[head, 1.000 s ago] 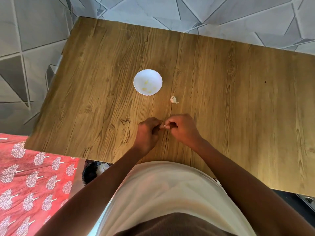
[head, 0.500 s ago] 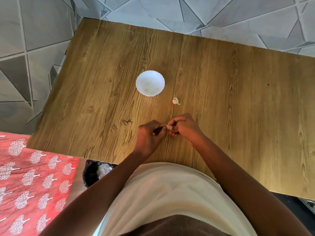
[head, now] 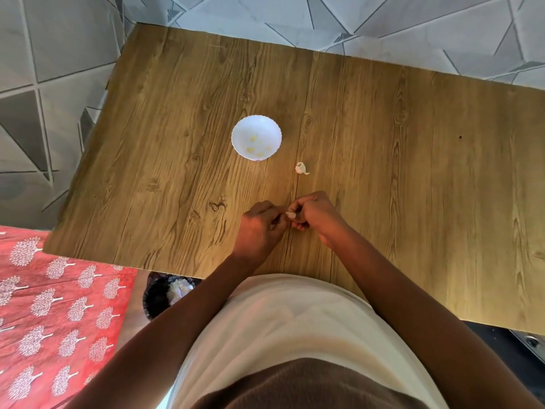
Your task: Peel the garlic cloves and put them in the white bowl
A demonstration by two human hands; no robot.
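both hands mid-peel — right hand [head: 315,214] pinches the clove [head: 291,214], left hand [head: 259,224] picks at its left end, fingers curled on it. bowl [head: 256,137] lies ahead and slightly left, left hand nearer. clove axis and skin state mostly hidden by fingers — spare garlic [head: 301,168] sits just right of bowl.

Single head view, steeply down over table [head: 383,143], near edge close
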